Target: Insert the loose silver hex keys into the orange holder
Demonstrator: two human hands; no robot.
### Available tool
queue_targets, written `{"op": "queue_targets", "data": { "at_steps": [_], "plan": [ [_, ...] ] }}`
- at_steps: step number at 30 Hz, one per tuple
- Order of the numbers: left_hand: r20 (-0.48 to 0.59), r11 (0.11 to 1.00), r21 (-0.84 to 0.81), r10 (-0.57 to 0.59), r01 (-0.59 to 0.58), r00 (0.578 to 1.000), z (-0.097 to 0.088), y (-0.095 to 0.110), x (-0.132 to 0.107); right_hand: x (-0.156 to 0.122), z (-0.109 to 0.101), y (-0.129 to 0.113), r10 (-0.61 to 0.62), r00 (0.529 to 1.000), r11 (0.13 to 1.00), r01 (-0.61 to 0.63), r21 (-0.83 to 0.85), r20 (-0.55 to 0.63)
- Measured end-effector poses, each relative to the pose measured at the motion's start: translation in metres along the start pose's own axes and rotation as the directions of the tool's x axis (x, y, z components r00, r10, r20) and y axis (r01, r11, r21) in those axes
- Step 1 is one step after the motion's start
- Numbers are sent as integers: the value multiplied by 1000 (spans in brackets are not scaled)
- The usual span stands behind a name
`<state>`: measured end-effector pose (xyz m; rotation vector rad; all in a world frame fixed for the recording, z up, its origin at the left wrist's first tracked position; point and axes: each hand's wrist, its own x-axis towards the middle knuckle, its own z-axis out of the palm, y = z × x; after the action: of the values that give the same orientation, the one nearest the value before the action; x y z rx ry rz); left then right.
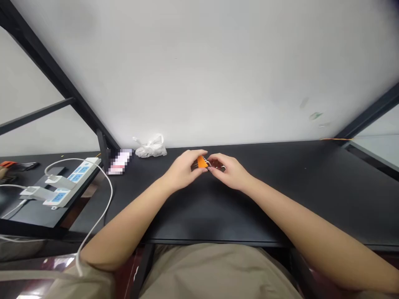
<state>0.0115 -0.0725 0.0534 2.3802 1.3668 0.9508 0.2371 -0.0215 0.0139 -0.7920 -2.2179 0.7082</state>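
Above the black table [199, 211], both hands meet around a small orange holder with dark and silver rods, which looks like a hex key set [202, 162]. My left hand [183, 169] is closed on its orange side, thumb nearest me and fingers behind. My right hand [229, 170] pinches at the rod end, thumb and fingertips together near the silver pieces. Fingers cover much of the set, so how many rods it has cannot be made out.
A clear plastic bag [151, 146] lies by the wall. Left of it is a pixelated flat item [121, 161]. A white power strip [73, 180] with plugged-in chargers and a looping white cable [111, 189] sits at left. Another person's hand [3, 172] shows beside orange-and-black tools [23, 166].
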Motion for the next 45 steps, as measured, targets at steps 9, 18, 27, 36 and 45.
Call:
{"op": "queue_targets", "data": {
  "at_steps": [9,18,27,36,45],
  "plan": [
    [119,993,105,46,-58,992,15,-23,13,0,18,8,114,993,993,-114,23,-32],
    [131,949,295,75,-111,989,4,-47,28,10,8,32,169,965,946,-215,-241,-198],
    [-362,912,324,-126,251,924,-51,-122,-6,17,-13,83,444,894,768,-412,-491,-56],
    [-206,963,245,-58,109,977,-9,-97,-11,8,1,61,194,964,875,-86,-477,181],
    [24,977,194,83,-86,996,29,-38,9,7,0,45,76,950,936,37,-350,302]
  ]
}}
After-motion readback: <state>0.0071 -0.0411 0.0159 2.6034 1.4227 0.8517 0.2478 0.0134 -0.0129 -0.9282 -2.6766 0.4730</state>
